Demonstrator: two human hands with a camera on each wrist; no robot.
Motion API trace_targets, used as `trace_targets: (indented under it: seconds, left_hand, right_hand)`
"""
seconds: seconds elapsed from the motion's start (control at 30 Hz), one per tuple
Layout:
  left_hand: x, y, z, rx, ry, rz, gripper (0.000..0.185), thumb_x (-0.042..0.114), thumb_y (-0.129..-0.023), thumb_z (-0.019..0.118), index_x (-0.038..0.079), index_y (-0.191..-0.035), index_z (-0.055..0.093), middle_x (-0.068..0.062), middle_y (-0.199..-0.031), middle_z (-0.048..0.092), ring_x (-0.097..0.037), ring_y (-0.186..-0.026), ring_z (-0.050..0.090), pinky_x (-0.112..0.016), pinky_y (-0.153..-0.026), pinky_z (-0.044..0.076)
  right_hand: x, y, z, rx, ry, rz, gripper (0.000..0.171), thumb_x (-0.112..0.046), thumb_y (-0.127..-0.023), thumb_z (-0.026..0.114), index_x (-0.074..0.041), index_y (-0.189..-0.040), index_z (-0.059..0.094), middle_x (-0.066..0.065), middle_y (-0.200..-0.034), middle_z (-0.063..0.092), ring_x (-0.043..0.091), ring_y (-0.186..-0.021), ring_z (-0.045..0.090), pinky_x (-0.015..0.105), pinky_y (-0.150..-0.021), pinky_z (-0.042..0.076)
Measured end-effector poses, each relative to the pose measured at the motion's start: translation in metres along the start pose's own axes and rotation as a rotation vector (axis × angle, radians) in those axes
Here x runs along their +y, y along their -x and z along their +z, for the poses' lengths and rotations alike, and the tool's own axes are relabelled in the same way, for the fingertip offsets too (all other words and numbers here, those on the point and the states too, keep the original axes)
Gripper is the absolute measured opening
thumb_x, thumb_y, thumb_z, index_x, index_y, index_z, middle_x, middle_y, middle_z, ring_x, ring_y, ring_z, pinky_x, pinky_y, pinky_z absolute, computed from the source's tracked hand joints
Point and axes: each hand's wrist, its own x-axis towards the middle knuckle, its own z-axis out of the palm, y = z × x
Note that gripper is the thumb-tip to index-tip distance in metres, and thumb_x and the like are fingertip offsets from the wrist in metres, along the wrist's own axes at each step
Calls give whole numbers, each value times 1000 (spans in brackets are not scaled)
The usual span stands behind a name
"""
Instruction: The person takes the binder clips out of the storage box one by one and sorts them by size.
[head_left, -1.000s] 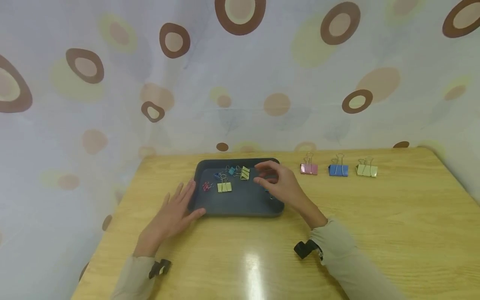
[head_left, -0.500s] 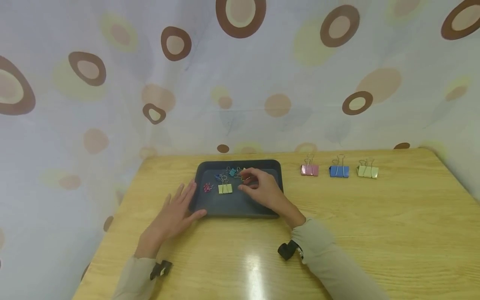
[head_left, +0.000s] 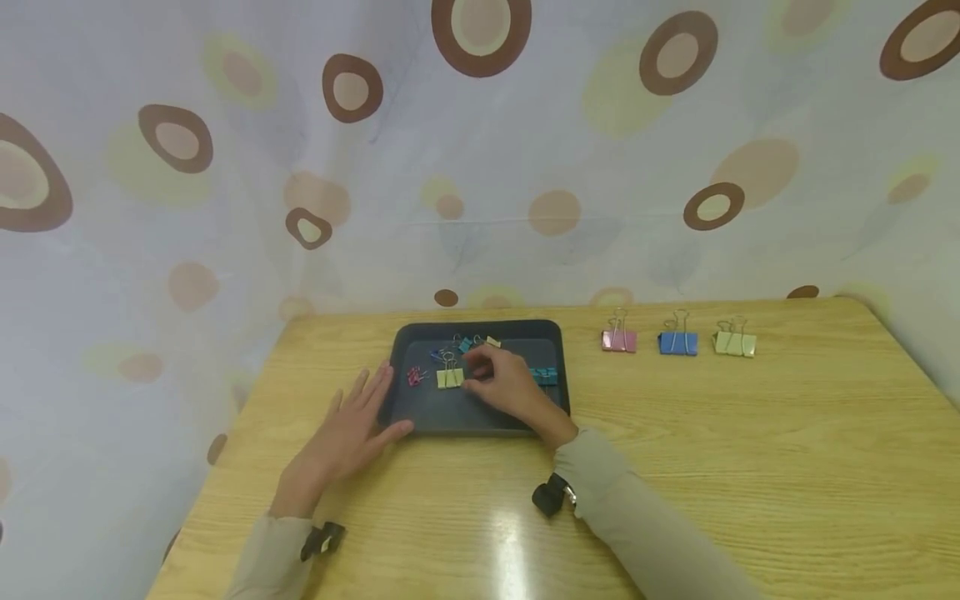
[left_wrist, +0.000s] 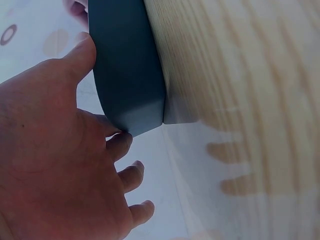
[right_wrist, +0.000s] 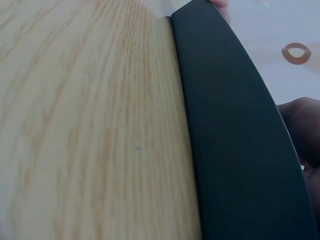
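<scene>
While flat in tray [head_left: 553, 332], yellow clip [head_left: 450, 377], handles rearward.

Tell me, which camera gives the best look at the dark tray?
The head view: it shows the whole dark tray with the small binder clips in it and both hands at it. The left wrist view shows only one outer corner, the right wrist view only one side wall.

A light wooden surface [head_left: 750, 467] carries a dark tray [head_left: 551, 332] near its far left. Well to the tray's right, three binder clips lie in a row: pink [head_left: 618, 339], blue [head_left: 678, 342], pale yellow [head_left: 735, 342].
</scene>
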Motion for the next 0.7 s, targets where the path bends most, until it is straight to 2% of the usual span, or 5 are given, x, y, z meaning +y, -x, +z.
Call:
trace_targets:
  seconds: [0.13,0.27,0.43,0.7]
  left_hand:
    - [1,1,-2,7,-4,7,92,58,-101,54,4,-164,15,-12,-171,12,-43,-155,9,-70,-119,8]
    - [-1,5,-1,11,2,12,92,60,-101,52,4,-164,16,-12,-171,13,-44,-155,11,-70,-119,9]
    - [0,10,-1,21,26,2,90,60,-102,51,5,-164,16,-11,-171,13,-44,-155,11,-71,-119,9]
    - [0,3,-4,8,-8,3,92,62,-102,50,7,-165,13,-10,-172,9,-42,-156,8,-69,-120,7]
  right_hand:
    - [-1,-3,7,25,39,-8,33,-6,-88,80,-1,-119,71,13,-115,72,29,-103,70,42,-90,58]
    - [-3,-6,15,16,81,7,31,-8,-88,81,-3,-117,72,11,-114,73,27,-101,69,41,-89,57]
    - [-5,-7,20,-6,155,-29,28,-7,-87,82,-4,-114,74,10,-112,71,25,-97,67,40,-86,57]
    - [-5,-11,18,-17,233,-82,26,-6,-86,84,-3,-110,75,10,-105,70,24,-93,64,40,-83,55]
